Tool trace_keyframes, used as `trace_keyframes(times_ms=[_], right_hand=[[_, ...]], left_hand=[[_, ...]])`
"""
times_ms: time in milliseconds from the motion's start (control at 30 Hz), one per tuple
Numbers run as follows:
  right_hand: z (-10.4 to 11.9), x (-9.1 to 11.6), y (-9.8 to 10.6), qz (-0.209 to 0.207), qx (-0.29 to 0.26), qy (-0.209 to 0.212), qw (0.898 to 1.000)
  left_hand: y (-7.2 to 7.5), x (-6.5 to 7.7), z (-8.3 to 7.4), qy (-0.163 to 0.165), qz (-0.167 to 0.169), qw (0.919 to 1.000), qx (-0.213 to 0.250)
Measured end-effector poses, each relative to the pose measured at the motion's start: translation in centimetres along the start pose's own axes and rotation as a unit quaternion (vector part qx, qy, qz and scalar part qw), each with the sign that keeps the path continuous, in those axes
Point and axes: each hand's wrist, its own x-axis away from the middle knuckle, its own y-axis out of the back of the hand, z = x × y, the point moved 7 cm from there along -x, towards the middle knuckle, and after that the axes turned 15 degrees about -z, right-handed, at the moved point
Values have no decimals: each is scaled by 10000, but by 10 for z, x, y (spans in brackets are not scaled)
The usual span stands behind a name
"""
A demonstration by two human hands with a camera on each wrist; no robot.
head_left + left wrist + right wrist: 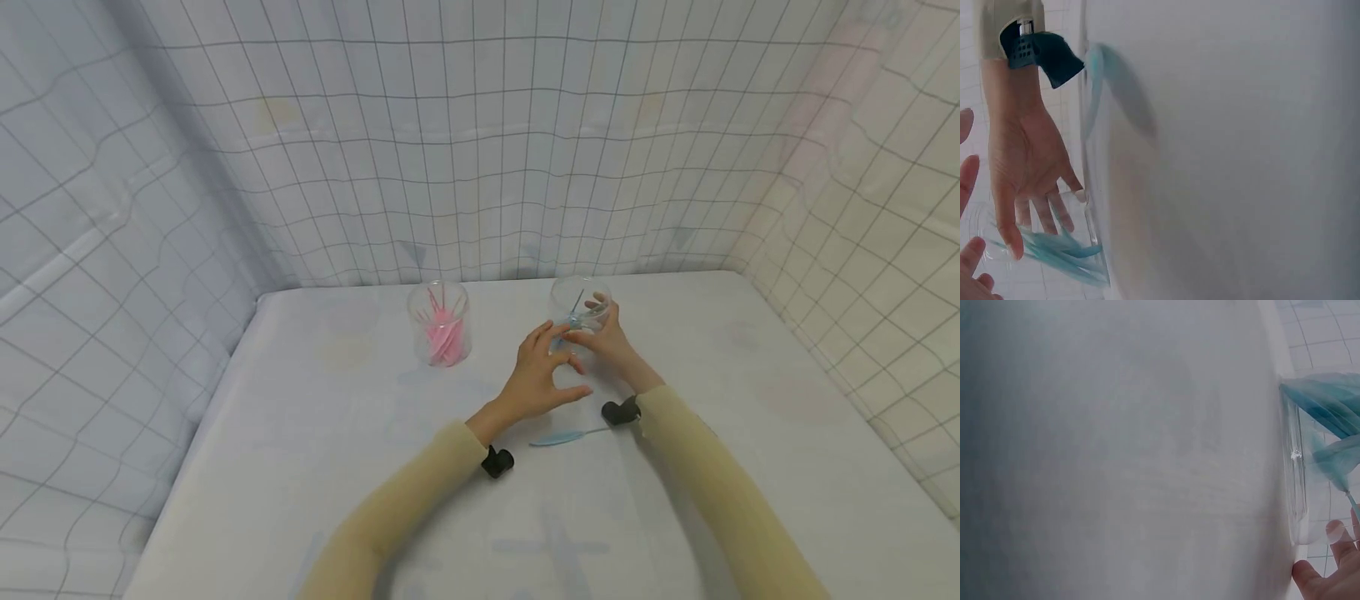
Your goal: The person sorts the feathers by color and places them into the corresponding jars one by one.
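A clear round jar [581, 292] holding light-blue feather-like pieces [1063, 253] with thin stems stands toward the back, right of centre. My right hand [611, 342] holds this jar from its right side, the thumb in front and the other fingers behind the wall. On the jar's left, my left hand [536, 379] hovers with spread, relaxed fingers and nothing in its grasp; whether a fingertip touches the jar I cannot tell. One more light-blue feather-like piece [558, 438] lies on the white tabletop below the hands, its stem reaching toward the right wrist.
To the left stands a second clear jar [417, 321] with several pink feather-like pieces [447, 337], stems up. White grid-patterned curtains [480, 150] enclose the table [315, 467] at the back and both sides. Black wrist cameras [498, 462] sit at the sleeve cuffs.
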Motion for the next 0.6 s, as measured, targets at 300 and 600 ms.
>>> trace_keyframes(times_ms=[300, 600], right_hand=[[0, 1, 0, 96, -136, -46, 9999], [1, 2, 1, -62, 143, -64, 9999]], left_hand=[[-16, 20, -12, 95, 735, 9952, -640], [-25, 34, -17, 513, 972, 9875, -1134]])
